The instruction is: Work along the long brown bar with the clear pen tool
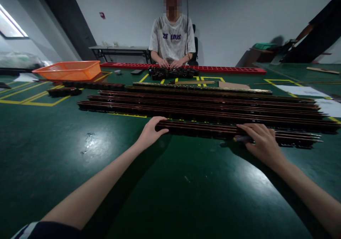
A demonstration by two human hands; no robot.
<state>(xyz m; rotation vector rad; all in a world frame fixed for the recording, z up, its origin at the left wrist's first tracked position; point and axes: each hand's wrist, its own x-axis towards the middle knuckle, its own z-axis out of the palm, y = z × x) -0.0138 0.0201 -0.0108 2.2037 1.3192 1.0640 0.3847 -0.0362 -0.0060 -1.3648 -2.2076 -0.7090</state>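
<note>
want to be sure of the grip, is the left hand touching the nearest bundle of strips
Touching. The head view shows the left hand at the left end of the nearest bundle of strips, which sits between its fingers and thumb.

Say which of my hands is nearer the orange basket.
Left. Your left hand, at the left end of the near dark strips, has the orange basket beyond it to the left; your right hand, farther along those strips, is to the right.
</note>
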